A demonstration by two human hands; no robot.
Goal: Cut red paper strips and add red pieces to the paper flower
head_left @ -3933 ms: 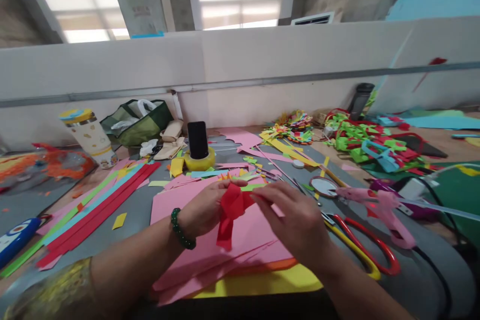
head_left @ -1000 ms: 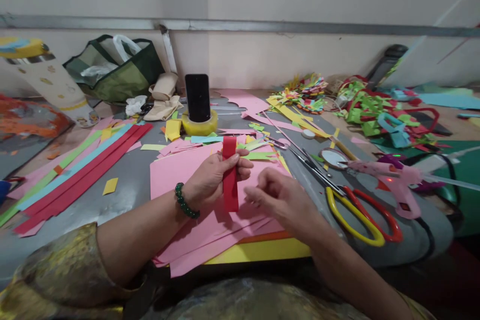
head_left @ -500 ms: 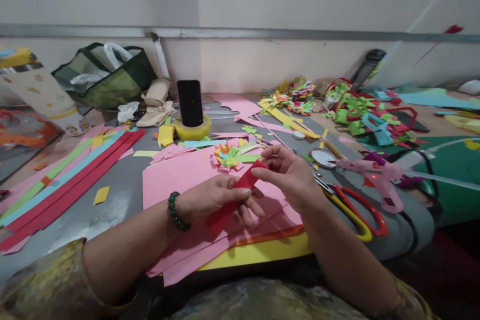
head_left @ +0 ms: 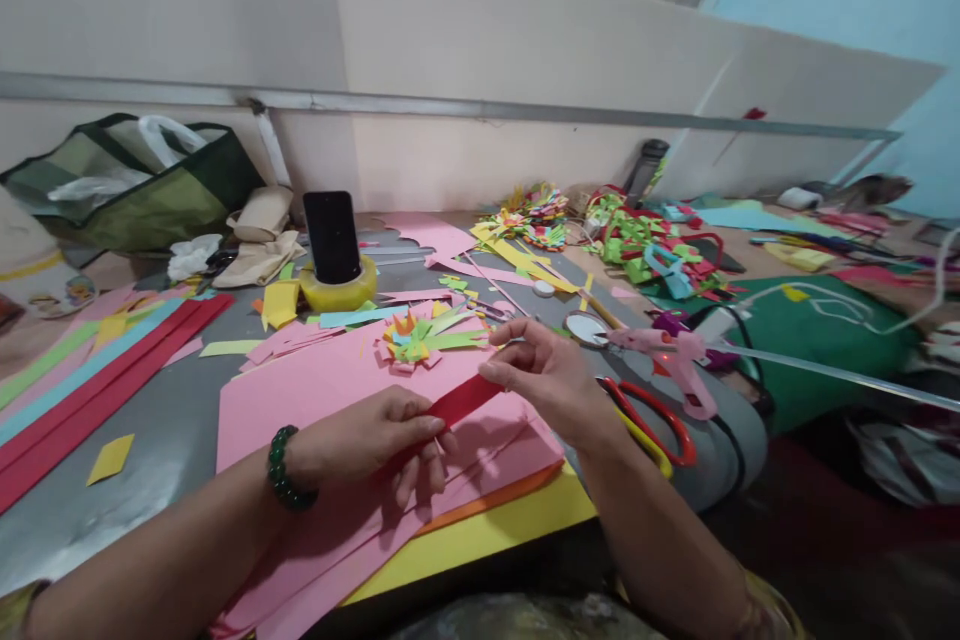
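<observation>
Strip (head_left: 466, 400) is slanting between your two hands, low over the pink sheets (head_left: 300, 385). Your left hand (head_left: 367, 435) is closing its grip on the near part, thumb pressing on top, and your right hand (head_left: 551, 375) is pinching the far end. A second ago your left hand alone was holding it upright, with your right hand hovering apart; now both are holding it, and it is lying flatter than half a second ago. Your view is also turning right: the pale bottle (head_left: 37, 260) is slipping out at the left edge, and more of the green roll (head_left: 832, 350) is showing.

Just beyond your hands, the paper flower (head_left: 420, 338) is resting on the sheets. Your right hand and forearm are covering part of the scissors (head_left: 660, 420), and your left fingers are hiding the strip's near end. The glue gun (head_left: 679, 360) is lying to the right, near the round lid (head_left: 587, 328). The phone (head_left: 332, 235) is standing in the tape roll (head_left: 339, 295) past the sheets. Long strips (head_left: 112, 370) are lying across the desk (head_left: 180, 460) to your left, beside a yellow scrap (head_left: 111, 458).
</observation>
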